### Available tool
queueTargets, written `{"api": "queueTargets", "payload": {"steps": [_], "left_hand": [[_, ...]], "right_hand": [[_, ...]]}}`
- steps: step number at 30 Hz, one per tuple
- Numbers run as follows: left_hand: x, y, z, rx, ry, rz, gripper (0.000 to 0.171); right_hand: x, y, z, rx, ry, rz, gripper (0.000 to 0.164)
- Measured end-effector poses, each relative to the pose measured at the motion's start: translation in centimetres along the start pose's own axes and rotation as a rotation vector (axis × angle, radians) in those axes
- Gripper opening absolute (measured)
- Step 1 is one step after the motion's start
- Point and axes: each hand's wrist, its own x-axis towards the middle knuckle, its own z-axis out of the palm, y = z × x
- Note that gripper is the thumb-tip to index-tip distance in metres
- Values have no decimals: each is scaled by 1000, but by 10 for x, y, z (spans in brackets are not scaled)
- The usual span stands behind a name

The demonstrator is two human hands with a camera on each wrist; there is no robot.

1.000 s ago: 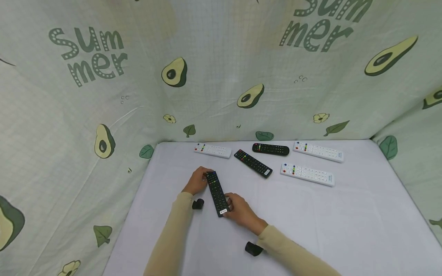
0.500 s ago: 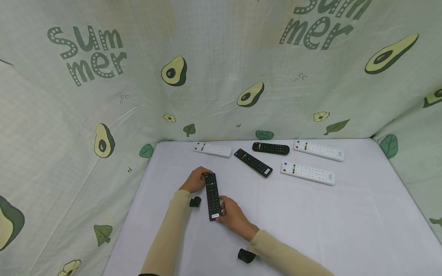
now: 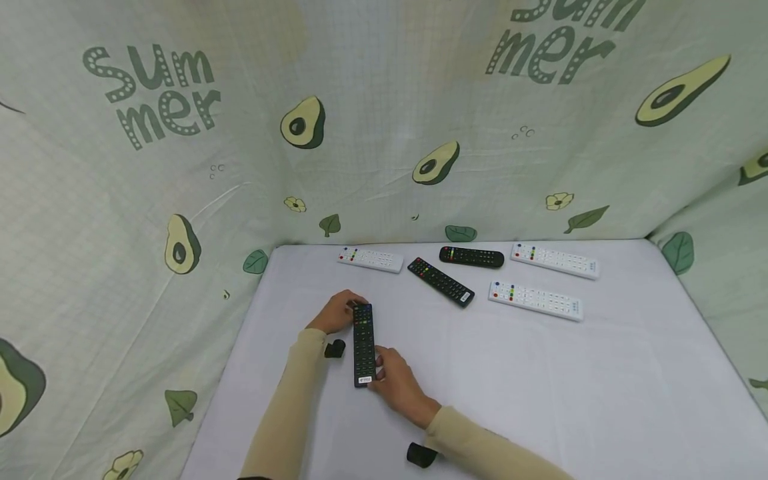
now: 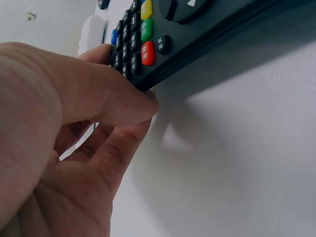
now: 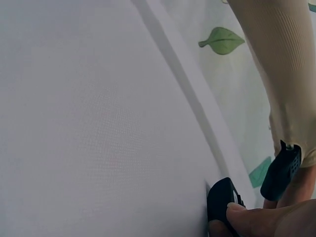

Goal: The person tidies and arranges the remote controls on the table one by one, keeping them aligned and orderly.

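Note:
A black remote control [image 3: 363, 347] with a white label at its near end points away from me, at the left of the white table. My left hand [image 3: 339, 313] pinches its far end; in the left wrist view the thumb [image 4: 113, 96] presses the corner near the red, green and yellow buttons [image 4: 147, 53]. At the near end, my right hand [image 3: 397, 387] holds the remote's right side. The right wrist view shows the right thumb [image 5: 252, 217] on the label end of the remote [image 5: 220, 197].
Behind lie a small white remote [image 3: 370, 260], two black remotes [image 3: 441, 282] and, to the right, two white remotes [image 3: 535, 301]. Each wrist carries a small black camera [image 3: 422, 455]. A cloth printed with avocados [image 3: 436, 163] hangs behind the table [image 3: 600, 387].
Both hands have turned the black remote from a slant to nearly straight up and down, its near end swinging left. The hands moved slightly left and nearer. The other remotes stayed put.

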Motion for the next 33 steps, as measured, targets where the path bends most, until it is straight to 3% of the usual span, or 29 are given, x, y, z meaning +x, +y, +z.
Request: {"api": "queueTargets", "payload": {"steps": [9,14,18,23,33], "left_hand": [[-3,-6,-2,4,-15,15,48],[-3,-4,-1,7,-11,23,47],[-1,0,-1,24,-9,30,46],[2,17,-1,10,2,31,43],[21,47,10,-26,28,40,36]], "right_hand": [[-2,-5,10,11,-43,-16,74],[0,-4,3,-2,-31,-23,74],[4,-4,-18,-36,16,-29,67],[14,4,-55,-75,141,-30,57],[30,31,-122,-90,337,78,57]]}}
